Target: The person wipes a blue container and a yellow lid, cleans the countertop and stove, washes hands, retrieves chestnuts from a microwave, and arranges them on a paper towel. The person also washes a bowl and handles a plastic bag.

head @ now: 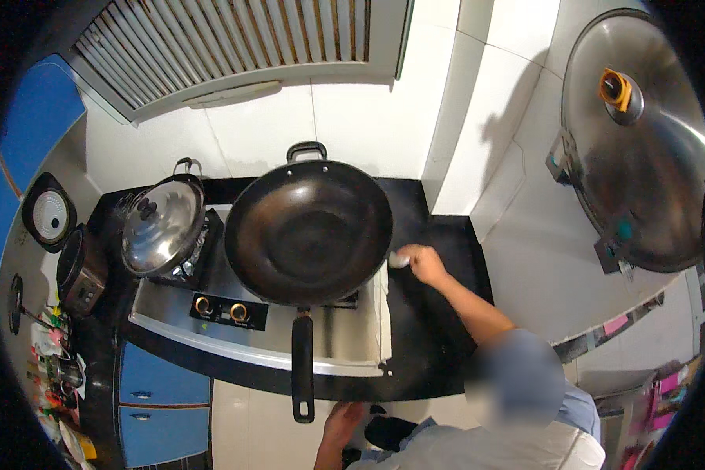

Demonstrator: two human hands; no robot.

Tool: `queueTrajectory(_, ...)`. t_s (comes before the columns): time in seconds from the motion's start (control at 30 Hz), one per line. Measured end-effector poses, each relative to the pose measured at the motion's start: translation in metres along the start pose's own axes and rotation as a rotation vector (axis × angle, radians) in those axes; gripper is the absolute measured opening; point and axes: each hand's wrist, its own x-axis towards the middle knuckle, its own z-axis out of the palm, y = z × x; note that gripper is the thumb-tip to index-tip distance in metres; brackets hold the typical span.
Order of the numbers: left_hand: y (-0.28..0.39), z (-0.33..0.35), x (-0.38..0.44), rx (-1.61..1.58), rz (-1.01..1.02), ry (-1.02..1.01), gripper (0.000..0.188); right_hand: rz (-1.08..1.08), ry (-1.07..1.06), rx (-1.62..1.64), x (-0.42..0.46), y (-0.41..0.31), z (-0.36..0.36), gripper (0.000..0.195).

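Note:
A large dark wok (308, 232) rests over the right side of the gas stove (170, 305), its long black handle pointing towards me. Beside the wok's right rim, my right hand (426, 265) is closed on a small whitish thing (398, 259), too small to tell, low over the black countertop (435, 341). Below the counter's front edge hangs my left hand (345, 418), near the wok handle's end; its fingers are partly hidden and nothing shows in it. On the left burner stands a pan under a domed steel lid (161, 226).
A big steel lid (634, 170) hangs on the right wall. The range hood (235, 41) is above the stove. An open rice cooker (79, 276) and a rack of bottles and small items (53, 364) line the left. A tiled wall projects at the back right.

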Motion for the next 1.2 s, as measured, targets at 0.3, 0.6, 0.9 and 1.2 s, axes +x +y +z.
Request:
queueTrajectory(0.3, -0.019, -0.155, -0.019, -0.018, 0.162, -0.164, 0.046, 0.258, 0.136, -0.268, 0.11, 0.037, 0.07, 0.02)
queueTrajectory(0.6, -0.006, -0.067, -0.007, 0.344, 0.047, -0.023, 0.034, -0.09, 0.003, -0.016, -0.069, -0.061, 0.033, 0.037)
queueTrajectory(0.9, 0.059, -0.007, -0.037, 0.265, -0.1, -0.271, 0.028, 0.058, -0.146, 0.215, -0.163, -0.101, -0.019, 0.041)
queueTrajectory(1.2, 0.044, -0.04, -0.076, 0.173, -0.237, -0.225, 0.026, 0.266, 0.267, -0.232, -0.216, -0.117, 0.019, 0.045)
